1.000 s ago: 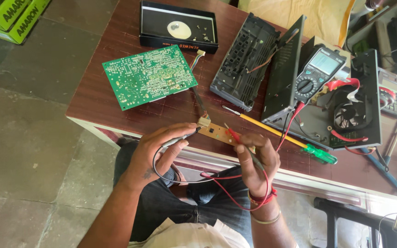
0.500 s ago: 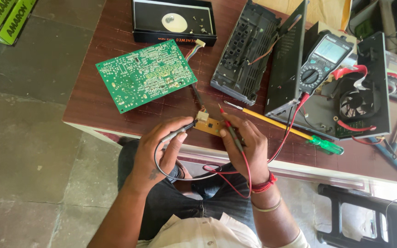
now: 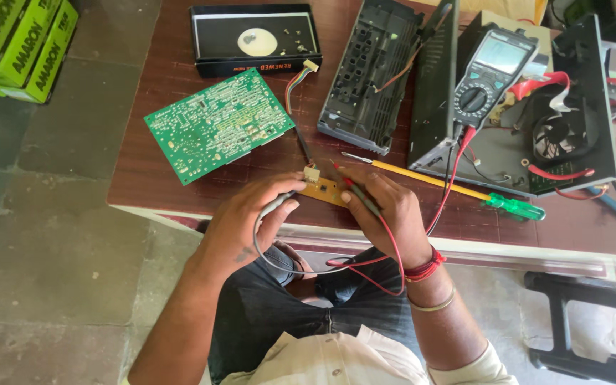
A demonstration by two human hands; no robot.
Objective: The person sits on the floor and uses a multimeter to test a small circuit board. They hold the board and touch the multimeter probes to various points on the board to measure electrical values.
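A small tan circuit board (image 3: 324,190) with a white connector lies on the brown table (image 3: 151,171) near its front edge. My left hand (image 3: 251,217) grips a grey probe whose tip touches the board's left end. My right hand (image 3: 386,207) holds a red probe (image 3: 354,189) against the board's right side. Red and black leads loop down over my lap and run up to a multimeter (image 3: 490,68) leaning on an opened black case (image 3: 536,121).
A large green circuit board (image 3: 219,125) lies left of the hands. A yellow and green screwdriver (image 3: 450,185) lies to the right. A black tray (image 3: 254,39) with screws and a black vented panel (image 3: 372,71) sit behind. Green boxes (image 3: 19,43) stand on the floor.
The view has shifted slightly. Both hands stay on the small board, the probes pressed closer to it; my right hand has moved a little left along the board.
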